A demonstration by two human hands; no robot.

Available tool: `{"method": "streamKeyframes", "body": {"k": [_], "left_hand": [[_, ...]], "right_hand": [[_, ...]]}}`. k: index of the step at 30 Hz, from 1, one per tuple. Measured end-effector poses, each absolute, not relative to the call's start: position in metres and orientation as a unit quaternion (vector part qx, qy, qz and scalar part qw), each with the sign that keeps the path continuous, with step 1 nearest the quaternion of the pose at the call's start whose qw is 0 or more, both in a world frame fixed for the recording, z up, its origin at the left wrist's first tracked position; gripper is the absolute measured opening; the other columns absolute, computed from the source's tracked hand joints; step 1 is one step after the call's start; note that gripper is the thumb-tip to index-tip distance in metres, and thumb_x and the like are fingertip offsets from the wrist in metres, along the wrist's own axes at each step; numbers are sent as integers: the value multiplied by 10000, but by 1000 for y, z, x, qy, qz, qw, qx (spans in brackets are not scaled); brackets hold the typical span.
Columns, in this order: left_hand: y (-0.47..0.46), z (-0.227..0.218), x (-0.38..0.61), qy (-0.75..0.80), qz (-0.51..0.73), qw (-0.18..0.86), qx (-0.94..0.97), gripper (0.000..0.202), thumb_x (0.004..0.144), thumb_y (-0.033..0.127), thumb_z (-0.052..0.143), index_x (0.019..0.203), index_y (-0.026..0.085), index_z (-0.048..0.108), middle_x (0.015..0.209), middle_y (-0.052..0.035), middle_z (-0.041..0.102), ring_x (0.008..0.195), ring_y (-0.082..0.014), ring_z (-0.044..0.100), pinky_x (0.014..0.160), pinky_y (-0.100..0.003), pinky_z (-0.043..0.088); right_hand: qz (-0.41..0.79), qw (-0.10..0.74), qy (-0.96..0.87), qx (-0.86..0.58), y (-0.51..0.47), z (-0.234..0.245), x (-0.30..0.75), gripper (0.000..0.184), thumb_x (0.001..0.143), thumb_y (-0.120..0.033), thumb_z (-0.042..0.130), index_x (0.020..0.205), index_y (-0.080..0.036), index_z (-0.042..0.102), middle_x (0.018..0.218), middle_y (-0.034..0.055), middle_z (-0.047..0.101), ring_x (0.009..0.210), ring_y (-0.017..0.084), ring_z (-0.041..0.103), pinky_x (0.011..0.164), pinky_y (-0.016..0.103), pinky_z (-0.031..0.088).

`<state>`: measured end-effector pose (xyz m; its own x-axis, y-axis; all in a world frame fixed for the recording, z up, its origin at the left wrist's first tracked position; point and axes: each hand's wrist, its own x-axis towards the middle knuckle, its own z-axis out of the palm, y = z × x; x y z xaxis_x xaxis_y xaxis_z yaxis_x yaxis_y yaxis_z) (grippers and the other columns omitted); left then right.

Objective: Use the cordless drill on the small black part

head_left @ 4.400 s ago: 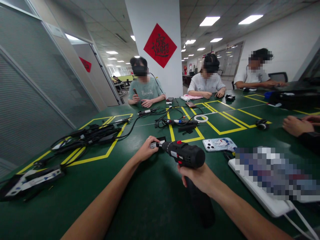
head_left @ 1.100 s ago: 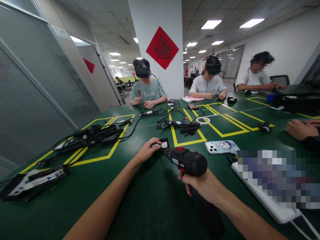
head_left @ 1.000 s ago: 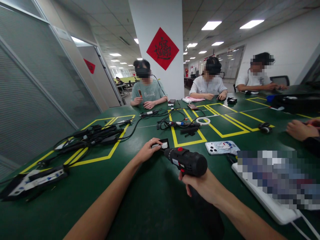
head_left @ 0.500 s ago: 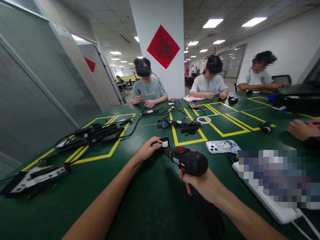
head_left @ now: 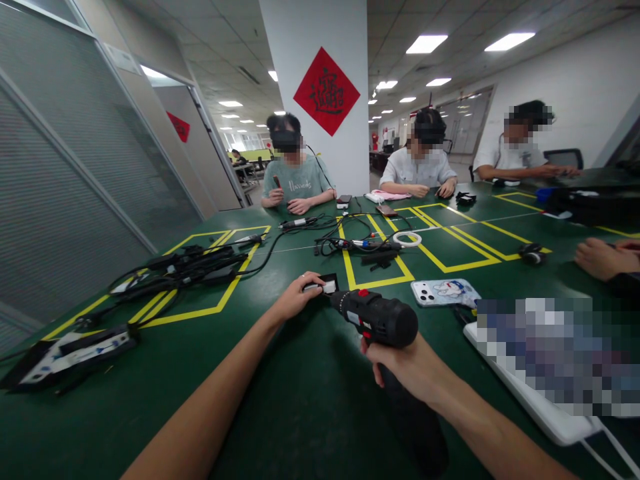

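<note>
At the drill's nose, a small black part (head_left: 326, 285) lies flat on the green table (head_left: 300, 413). The drill (head_left: 380, 319) itself is held off the table, pointing forward and slightly down, so that its chuck meets the near right edge of the part.

1. Left hand (head_left: 295, 299): closed over the far left side of the part, fingers curled on top and the thumb against its side. This grip probably pins the part so it cannot turn or slide under the bit.
2. Right hand (head_left: 400, 363): wrapped fully around the grip below the drill's body. Whether a finger is on the trigger cannot be told. The straight wrist keeps the tool in line with the part.

Just right of the drill lies a phone (head_left: 443, 292), face down. Beyond the drill's nose runs a yellow tape (head_left: 380, 281) line, with cables (head_left: 350, 245) and a white ring (head_left: 406, 239) further on. Far right of the drill rests a co-worker's hand (head_left: 597, 257).

Change from the earlier frames: 4.4 s ago the drill was more level, with its chuck close against the left fingers. It now sits a little lower and further right, nose tipped down. Over the last second, both grips and the part's place are unchanged; only the view shifts slightly.
</note>
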<state>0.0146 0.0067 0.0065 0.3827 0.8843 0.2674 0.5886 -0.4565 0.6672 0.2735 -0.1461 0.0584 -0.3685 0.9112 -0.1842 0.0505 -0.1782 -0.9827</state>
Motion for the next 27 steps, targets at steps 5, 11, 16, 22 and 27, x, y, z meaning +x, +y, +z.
{"method": "streamKeyframes", "body": {"k": [5,11,16,22,27], "left_hand": [[7,5,14,456,311,246,796,252,796,366,498,956,213,618,1148,-55,538,1105,-234,484,1001,-396,347],[7,4,14,458,314,247,794,255,790,363,503,954,207,622,1132,-57,544,1098,-236,485,1001,-403,348],[8,5,14,451,316,244,798,249,797,369,502,946,211,623,1125,-52,546,1099,-230,484,999,-387,350],[8,5,14,443,313,243,804,250,799,369,501,948,209,623,1088,-54,551,1053,-223,504,969,-378,370],[8,6,14,448,312,245,801,260,796,373,506,957,209,626,1085,-55,555,1051,-223,506,970,-378,375]], "right_hand": [[640,340,-523,-448,-145,51,273,269,672,-184,534,934,-149,580,639,5,599,437,107,528,430,222,411],[627,342,-537,-449,-148,55,272,182,681,-199,544,851,-149,583,647,6,588,456,99,527,447,216,411],[620,342,-543,-452,-148,59,271,121,676,-186,535,791,-159,561,645,-8,573,457,92,522,457,219,408],[600,334,-549,-477,-152,66,269,117,674,-171,533,791,-163,522,543,-37,516,437,98,505,458,219,393],[588,322,-564,-482,-154,71,267,61,691,-174,520,749,-157,520,502,-35,504,441,101,503,460,214,385]]}}
